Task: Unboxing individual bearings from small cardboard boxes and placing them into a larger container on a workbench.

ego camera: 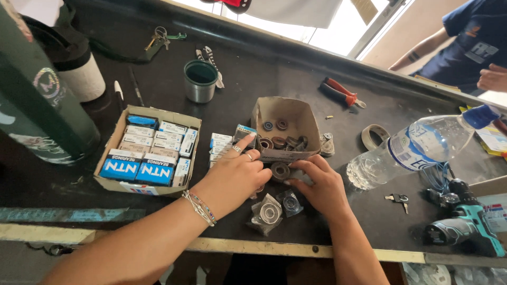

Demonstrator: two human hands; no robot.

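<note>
Our left hand and right hand pinched one round dark metal bearing together on the black tabletop, near the small open cardboard box holding several; two bagged bearings lay nearer.

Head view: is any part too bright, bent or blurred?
Head view: the window strip at the top is blown out white; the dark workbench edge bows from the wide lens; the clear plastic water bottle shows glare; both hands, left hand and right hand, look sharp.
</note>
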